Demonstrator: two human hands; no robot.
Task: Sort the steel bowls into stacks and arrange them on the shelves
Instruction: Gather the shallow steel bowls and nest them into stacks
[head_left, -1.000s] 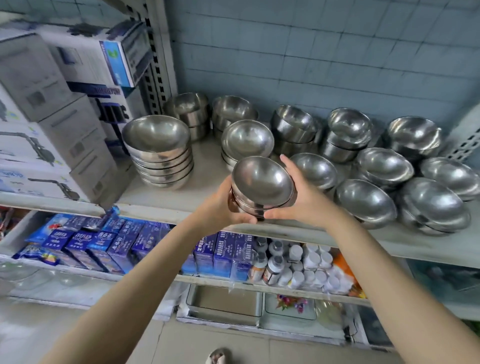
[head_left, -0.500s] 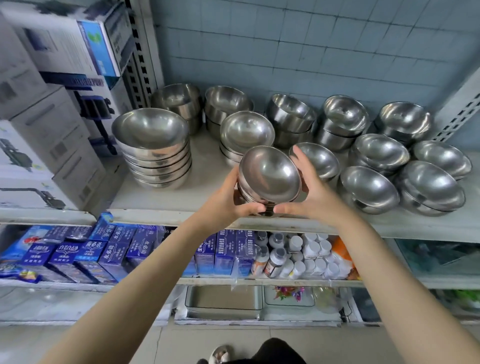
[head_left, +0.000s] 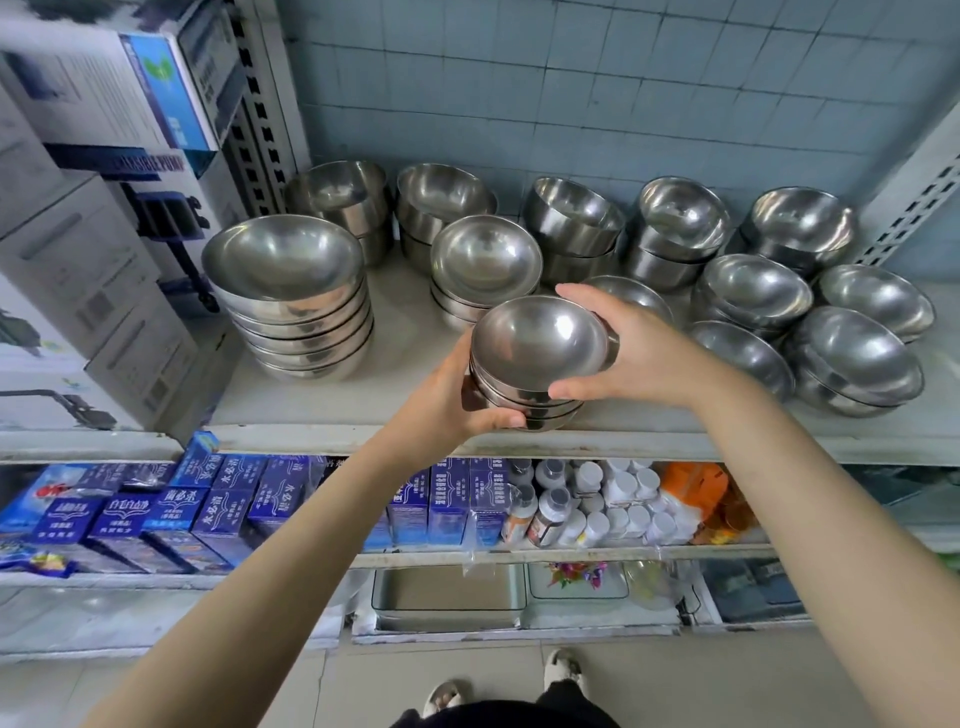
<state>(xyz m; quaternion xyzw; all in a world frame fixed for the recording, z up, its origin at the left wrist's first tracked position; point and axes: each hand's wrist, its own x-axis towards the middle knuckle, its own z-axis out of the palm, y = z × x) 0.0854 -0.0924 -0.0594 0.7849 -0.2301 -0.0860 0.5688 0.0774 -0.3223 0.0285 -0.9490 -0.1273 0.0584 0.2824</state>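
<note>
A small stack of steel bowls (head_left: 537, 345) sits at the front edge of the white shelf (head_left: 395, 374), tilted toward me. My left hand (head_left: 462, 400) grips its left and lower side; my right hand (head_left: 631, 353) grips its right rim. A tall stack of wide bowls (head_left: 285, 270) stands to the left. Another stack (head_left: 485, 260) rises just behind my hands. Deeper bowls (head_left: 574, 221) line the back wall. Several loose, leaning bowls (head_left: 852, 358) crowd the right end.
Cardboard boxes (head_left: 88, 249) fill the shelf's left end, against a perforated upright (head_left: 260, 119). The lower shelf holds blue cartons (head_left: 218, 514) and white bottles (head_left: 592, 509). Trays (head_left: 447, 592) lie on the bottom level. My feet (head_left: 558, 670) stand on the tiled floor.
Both hands carried the small stack forward and down onto the shelf's front edge. The view shifted closer and lower. The other bowls stayed put.
</note>
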